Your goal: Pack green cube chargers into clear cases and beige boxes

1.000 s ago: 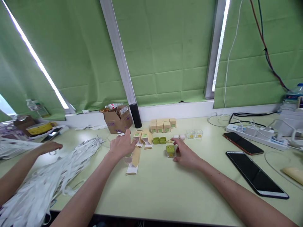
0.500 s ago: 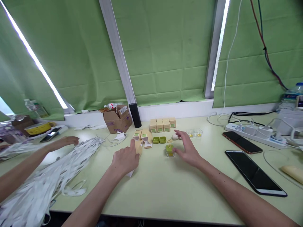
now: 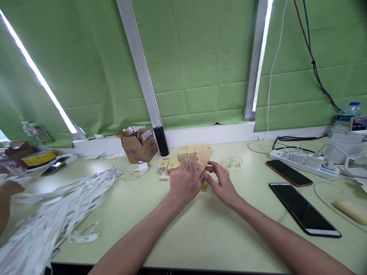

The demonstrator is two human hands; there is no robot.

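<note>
"While white straps sprawl at the left, what's beside them?"
"Rightward, two open cartons sit near the left hand, which pinches a raised tan carton."
"Where's that, exactly?"
"Above a small clear jar on the table, partly hidden by the hands."
"And the right hand?"
"At the carton's lower edge; I can't tell whether it grips. Farther right sit two clear cups, then two phones."

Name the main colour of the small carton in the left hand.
The small carton is light tan, best seen in the head view.
</note>
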